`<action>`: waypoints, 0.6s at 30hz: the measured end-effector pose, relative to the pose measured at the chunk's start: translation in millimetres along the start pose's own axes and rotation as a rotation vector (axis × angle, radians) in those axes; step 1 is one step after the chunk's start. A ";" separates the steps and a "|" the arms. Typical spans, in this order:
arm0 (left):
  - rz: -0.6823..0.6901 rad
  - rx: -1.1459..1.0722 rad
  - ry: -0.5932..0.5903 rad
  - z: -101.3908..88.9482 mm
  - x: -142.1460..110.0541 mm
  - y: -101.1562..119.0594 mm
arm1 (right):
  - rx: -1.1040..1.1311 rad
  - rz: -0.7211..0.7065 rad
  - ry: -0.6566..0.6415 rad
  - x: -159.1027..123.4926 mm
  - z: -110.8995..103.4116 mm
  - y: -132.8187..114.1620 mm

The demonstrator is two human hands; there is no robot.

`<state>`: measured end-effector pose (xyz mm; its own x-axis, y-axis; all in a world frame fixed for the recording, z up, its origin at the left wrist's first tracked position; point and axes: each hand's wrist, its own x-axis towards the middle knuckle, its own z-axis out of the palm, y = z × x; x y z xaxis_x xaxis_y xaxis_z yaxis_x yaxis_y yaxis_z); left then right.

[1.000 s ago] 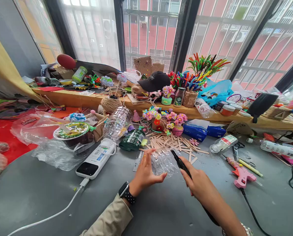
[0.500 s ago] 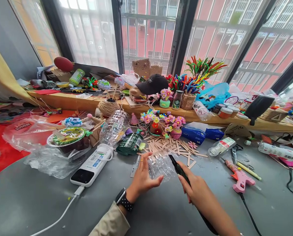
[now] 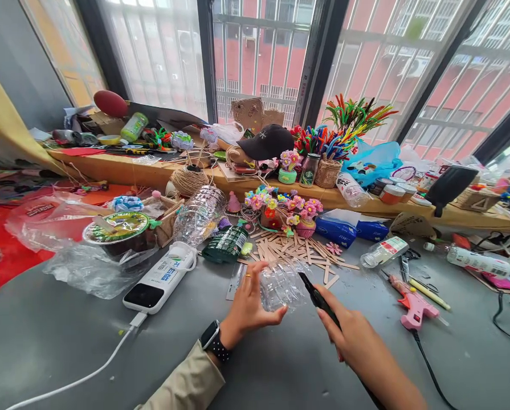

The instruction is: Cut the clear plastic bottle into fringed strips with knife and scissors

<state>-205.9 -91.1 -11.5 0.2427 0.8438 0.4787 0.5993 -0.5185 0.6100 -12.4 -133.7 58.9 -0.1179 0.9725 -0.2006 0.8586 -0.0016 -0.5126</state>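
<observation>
The left hand [image 3: 251,304] grips a clear, ribbed plastic bottle section [image 3: 284,285] over the grey bench [image 3: 88,336], apparently to steady it; the right hand [image 3: 344,330] is closed around a slim black utility knife [image 3: 317,296], seemingly for control, its tip at the section's right end.

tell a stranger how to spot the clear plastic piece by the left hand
On the grey table, find the heap of wooden sticks. On its near side is the clear ribbed plastic piece, the only clear plastic between the left hand and right hand.
</observation>
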 end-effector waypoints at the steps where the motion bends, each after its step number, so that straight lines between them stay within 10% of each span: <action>1: 0.010 0.005 0.002 0.0 0.1 0.3 | -0.005 -0.004 0.002 0.0 -0.4 0.7; 18: 0.029 -0.020 0.011 -0.9 -0.1 4.3 | -0.001 0.021 -0.008 -6.0 -4.3 2.0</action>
<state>-204.1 -93.6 -8.4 0.2511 0.8270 0.5030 0.5771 -0.5451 0.6081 -7.8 -138.6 62.7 -0.1040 0.9705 -0.2175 0.8616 -0.0214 -0.5072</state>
